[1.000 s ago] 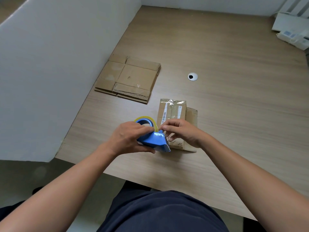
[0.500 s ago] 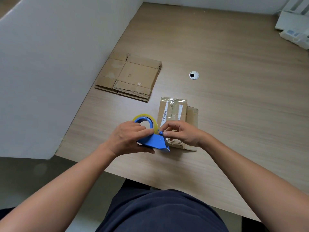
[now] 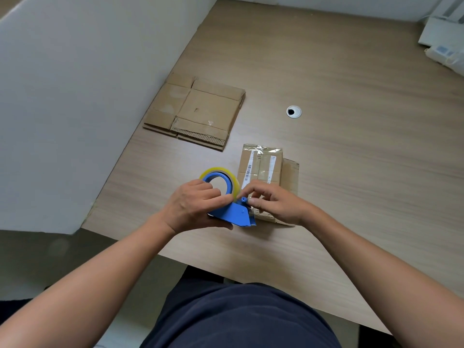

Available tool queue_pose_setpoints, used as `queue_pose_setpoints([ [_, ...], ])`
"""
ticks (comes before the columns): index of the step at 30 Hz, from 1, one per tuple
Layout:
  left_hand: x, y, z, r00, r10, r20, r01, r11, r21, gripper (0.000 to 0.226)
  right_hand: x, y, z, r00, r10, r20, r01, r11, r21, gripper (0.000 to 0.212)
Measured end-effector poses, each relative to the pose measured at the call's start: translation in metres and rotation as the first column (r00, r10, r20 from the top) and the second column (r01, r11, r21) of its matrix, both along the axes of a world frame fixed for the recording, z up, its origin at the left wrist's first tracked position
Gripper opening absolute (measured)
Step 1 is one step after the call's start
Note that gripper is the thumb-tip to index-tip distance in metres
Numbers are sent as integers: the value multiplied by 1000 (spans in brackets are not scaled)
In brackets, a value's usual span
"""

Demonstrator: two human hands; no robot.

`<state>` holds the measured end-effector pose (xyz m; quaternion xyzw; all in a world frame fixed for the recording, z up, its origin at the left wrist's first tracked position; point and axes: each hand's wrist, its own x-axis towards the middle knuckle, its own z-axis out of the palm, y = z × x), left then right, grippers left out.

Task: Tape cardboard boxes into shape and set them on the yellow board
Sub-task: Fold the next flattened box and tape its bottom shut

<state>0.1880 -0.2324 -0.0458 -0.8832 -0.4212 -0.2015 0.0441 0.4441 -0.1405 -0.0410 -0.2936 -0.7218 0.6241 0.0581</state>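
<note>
One broad wooden table [image 3: 351, 172] fills most of the room from where I stand, with a white partition [image 3: 75, 96] running along its left edge. At the far right corner lie some white objects [image 3: 442, 43], too cut off by the edge of view to make out.

A stack of flattened cardboard [image 3: 200, 109] lies on the left side of the table, close against the partition. Nearer and to its right sits a smaller cardboard box [image 3: 263, 164], lying low on the tabletop. It has clear tape and a barcode label across its top, and a loose flap juts out on its right side.

The person leans in from the near edge with both bare forearms stretched over the table. The left hand [image 3: 193, 204] is wrapped around the handle of a blue tape dispenser [image 3: 233, 214], which it holds just left of the box's near corner. The yellowish tape roll [image 3: 232, 178] stands up on its far side.

The right hand [image 3: 276, 202] hovers over the near end of the box and hides that part. Its thumb and forefinger pinch at the dispenser's head beside the little blue roller. I cannot tell whether a tape end is caught between them.

A small round grommet [image 3: 293, 112] sits in the tabletop beyond the box.
</note>
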Motion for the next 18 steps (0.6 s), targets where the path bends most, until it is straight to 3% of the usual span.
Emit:
queue_pose_setpoints([
  [3, 1, -1, -4, 999, -36, -29, 35, 999, -22, 58, -6, 5, 11, 997, 21, 72, -14, 995, -96, 19],
  [13, 3, 2, -15, 987, -84, -137, 83, 996, -17, 56, -41, 15, 42, 840, 210, 500, -327, 932, 158, 16],
  [18, 6, 0, -21, 981, -80, -179, 80, 997, -3, 57, -50, 6, 37, 821, 87, 565, -203, 968, 146, 8],
])
